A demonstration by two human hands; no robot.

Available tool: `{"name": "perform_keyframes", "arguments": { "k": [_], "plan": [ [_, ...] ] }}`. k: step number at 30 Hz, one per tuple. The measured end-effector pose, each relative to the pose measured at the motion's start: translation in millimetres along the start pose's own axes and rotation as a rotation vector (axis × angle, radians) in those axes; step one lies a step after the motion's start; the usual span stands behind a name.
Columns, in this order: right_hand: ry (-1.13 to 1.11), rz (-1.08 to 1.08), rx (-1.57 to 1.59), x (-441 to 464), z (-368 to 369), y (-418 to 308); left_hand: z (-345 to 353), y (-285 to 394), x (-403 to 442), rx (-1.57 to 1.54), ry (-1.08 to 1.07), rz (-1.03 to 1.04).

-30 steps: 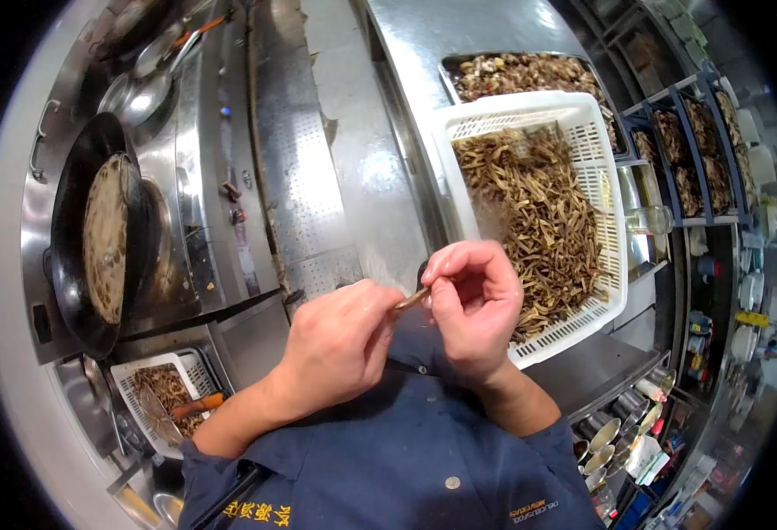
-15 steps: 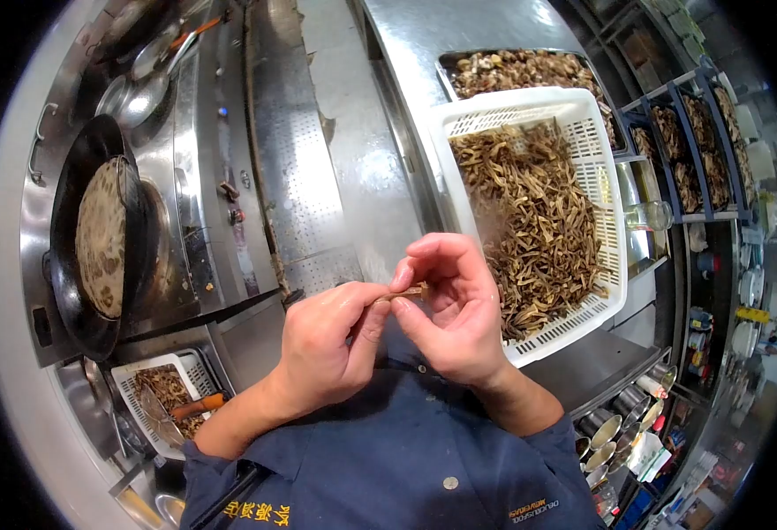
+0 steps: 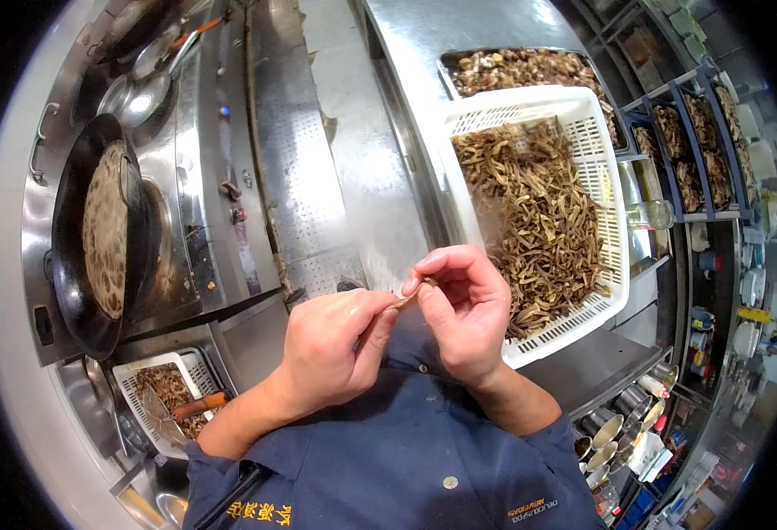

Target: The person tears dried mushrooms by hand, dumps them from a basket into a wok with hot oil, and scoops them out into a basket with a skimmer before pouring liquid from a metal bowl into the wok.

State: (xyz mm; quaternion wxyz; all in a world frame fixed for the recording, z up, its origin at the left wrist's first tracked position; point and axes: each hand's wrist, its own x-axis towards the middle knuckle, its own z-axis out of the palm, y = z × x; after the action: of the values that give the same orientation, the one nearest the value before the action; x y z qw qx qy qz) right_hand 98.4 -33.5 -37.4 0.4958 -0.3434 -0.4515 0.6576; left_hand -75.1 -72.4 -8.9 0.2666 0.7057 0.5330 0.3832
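Note:
In front of my chest, my left hand [image 3: 331, 344] pinches one end of a small brown strip [image 3: 405, 301] that looks like mushroom. My right hand [image 3: 466, 309] is closed, thumb against fingertips, on a small brown piece [image 3: 430, 280] of similar look. The fingertips of both hands are close together; whether the two bits are still joined is too small to tell. Just beyond my right hand stands a white slotted plastic basket [image 3: 614, 265] holding many brown mushroom-like strips [image 3: 547, 221].
Behind the basket lies a metal tray [image 3: 446, 75] of brown and pale pieces. On the left, a black wok [image 3: 71, 265] holds brownish, frothy liquid. Below it sits a smaller white basket [image 3: 128, 380] with an orange-brown handled tool [image 3: 201, 405]. Dark blue racks [image 3: 678, 132] stand far right.
My right hand has moved slightly away to the right and its fingers have curled in more. The strip between my hands now shows at both sets of fingertips.

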Motion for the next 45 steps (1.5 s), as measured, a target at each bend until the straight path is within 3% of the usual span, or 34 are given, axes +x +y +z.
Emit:
{"name": "perform_keyframes", "arguments": {
  "k": [5, 13, 16, 23, 29, 34, 40, 45],
  "plan": [
    [0.012, 0.017, 0.024, -1.0, -0.4, -2.1, -0.7, 1.6, -4.1, -0.059, 0.0, -0.057],
    [0.027, 0.068, 0.071, -2.0, 1.8, -11.5, -6.8, 0.3, -10.7, -0.459, -0.07, -0.429],
    [0.018, 0.218, 0.168, -2.1, 1.2, -23.6, -4.7, -2.1, -12.6, -0.556, -0.039, -0.454],
    [0.015, 0.305, 0.079, 2.7, -11.3, -17.0, -5.4, 1.4, -11.8, -0.479, -0.023, -0.433],
    [-0.096, 0.435, 0.344, 4.6, -19.9, -15.4, -1.9, -5.2, -16.7, -0.54, -0.011, -0.411],
    [-0.127, 0.435, 0.379, 4.2, -18.9, -10.4, -1.7, -6.9, -19.2, -0.835, -0.031, -0.555],
    [-0.108, 0.395, 0.234, 3.0, -16.4, -13.9, -2.7, -6.4, -21.8, -0.902, -0.028, -0.603],
    [-0.066, 0.306, -0.051, -7.5, -16.9, -13.2, 4.6, -3.9, -27.4, -0.659, -0.06, -0.552]
  ]
}}
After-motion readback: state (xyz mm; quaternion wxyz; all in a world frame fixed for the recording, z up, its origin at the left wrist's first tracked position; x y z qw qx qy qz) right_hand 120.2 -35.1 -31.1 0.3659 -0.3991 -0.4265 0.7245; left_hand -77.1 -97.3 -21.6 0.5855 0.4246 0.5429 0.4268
